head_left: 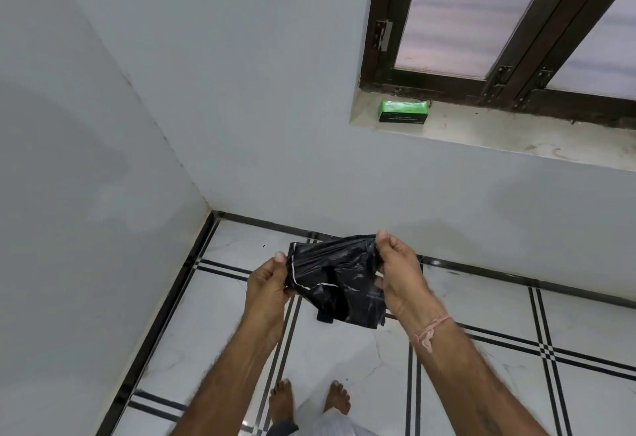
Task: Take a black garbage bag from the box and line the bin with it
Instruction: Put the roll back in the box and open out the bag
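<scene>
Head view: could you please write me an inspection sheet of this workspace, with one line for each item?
Surface: white tiled floor with black lines; stone window sill.
Job's things: black garbage bag, crumpled and not opened out, held in the air between both hands; green box lies on the sill; the bin is not in view.
Clutter: nothing seen.
Hands: left hand grips the bag's left edge; right hand pinches its upper right edge.
Cables: nothing seen; only a pink thread around the right wrist.
Surroundings: grey walls meeting in a corner, dark-framed window, the person's bare feet below.
</scene>
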The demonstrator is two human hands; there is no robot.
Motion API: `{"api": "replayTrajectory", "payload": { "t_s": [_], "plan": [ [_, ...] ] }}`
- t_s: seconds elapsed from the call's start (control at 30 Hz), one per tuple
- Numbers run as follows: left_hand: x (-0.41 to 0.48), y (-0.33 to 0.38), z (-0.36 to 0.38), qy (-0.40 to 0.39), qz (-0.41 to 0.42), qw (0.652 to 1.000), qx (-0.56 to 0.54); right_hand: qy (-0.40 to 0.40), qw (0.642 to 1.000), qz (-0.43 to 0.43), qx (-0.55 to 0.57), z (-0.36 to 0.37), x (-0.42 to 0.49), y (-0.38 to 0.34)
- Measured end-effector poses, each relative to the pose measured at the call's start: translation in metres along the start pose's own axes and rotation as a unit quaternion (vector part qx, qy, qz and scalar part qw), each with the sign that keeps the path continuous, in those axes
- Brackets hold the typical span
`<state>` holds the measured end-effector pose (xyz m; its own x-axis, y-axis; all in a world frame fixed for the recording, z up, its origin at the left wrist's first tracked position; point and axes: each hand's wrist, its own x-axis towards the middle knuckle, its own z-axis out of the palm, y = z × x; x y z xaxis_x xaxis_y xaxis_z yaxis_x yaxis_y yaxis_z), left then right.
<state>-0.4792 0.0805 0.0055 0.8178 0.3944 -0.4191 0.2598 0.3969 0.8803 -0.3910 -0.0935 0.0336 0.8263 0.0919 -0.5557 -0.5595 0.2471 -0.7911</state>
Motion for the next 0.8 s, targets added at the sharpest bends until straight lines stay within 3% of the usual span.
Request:
{"api": "replayTrajectory", "payload": {
  "t_s": [0.1, 0.17, 0.3, 0.43, 0.53, 0.7, 0.8],
  "plan": [
    [-0.001, -0.004, -0.013, -0.146, 0.002, 0.985, 0.086, 0.07, 0.997, -0.024, 0.01, 0.004, 0.016, 0.009],
    [0.0, -0.007, -0.026, -0.191, -0.001, 0.972, 0.136, 0.072, 0.996, -0.051, -0.002, 0.003, 0.021, 0.012],
    [0.002, 0.006, -0.023, -0.131, 0.018, 0.973, 0.187, -0.034, 0.989, -0.113, -0.089, 0.0, 0.017, 0.005],
    [0.001, 0.028, 0.017, -0.242, -0.019, 0.945, 0.22, -0.106, 0.972, -0.157, -0.137, 0.007, 0.018, 0.001],
    [0.005, 0.026, 0.025, -0.259, -0.017, 0.951, 0.168, -0.122, 0.966, -0.16, -0.16, 0.01, 0.021, -0.004],
    [0.006, 0.016, 0.025, -0.251, -0.082, 0.962, 0.068, -0.154, 0.972, -0.109, -0.143, 0.011, 0.029, -0.009],
    [0.004, 0.012, 0.032, -0.178, -0.07, 0.98, 0.048, -0.073, 0.952, -0.16, -0.25, 0.007, 0.035, 0.001]
  ]
}}
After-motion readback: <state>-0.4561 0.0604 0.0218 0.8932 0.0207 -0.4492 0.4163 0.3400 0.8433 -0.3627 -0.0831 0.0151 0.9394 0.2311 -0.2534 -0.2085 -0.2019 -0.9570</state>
